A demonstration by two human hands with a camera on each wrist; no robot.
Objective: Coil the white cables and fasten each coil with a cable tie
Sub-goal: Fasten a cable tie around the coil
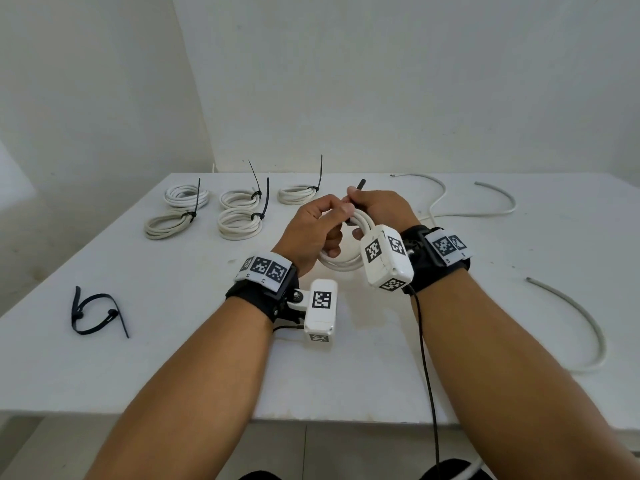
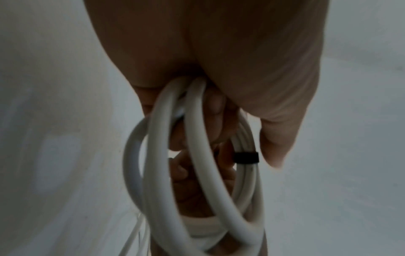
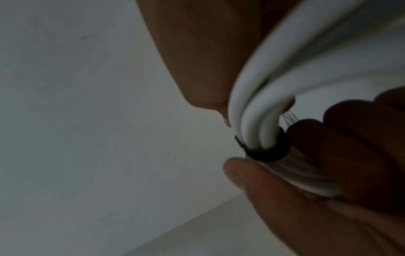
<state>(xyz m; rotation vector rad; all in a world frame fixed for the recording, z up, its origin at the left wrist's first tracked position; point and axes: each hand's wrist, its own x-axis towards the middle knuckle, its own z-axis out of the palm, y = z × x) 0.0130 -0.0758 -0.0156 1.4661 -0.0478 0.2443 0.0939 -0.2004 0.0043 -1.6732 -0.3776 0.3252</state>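
Both hands hold a white cable coil (image 1: pixel 341 263) above the middle of the table. My left hand (image 1: pixel 317 226) has its fingers curled round the coil's loops (image 2: pixel 197 173). A black cable tie (image 1: pixel 360 186) is wrapped round the bundle as a tight band (image 2: pixel 245 157) (image 3: pixel 265 152). My right hand (image 1: pixel 375 206) pinches the tie's tail, which sticks up past its thumb. In the right wrist view the coil (image 3: pixel 285 78) fills the upper right, blurred. The tie's head is hidden behind the fingers.
Several tied white coils (image 1: pixel 239 199) lie at the table's back left. Loose black cable ties (image 1: pixel 93 313) lie near the left edge. Uncoiled grey-white cables lie at the back right (image 1: pixel 485 206) and the right (image 1: pixel 585 327). The table's front edge (image 1: pixel 346 415) is close to me.
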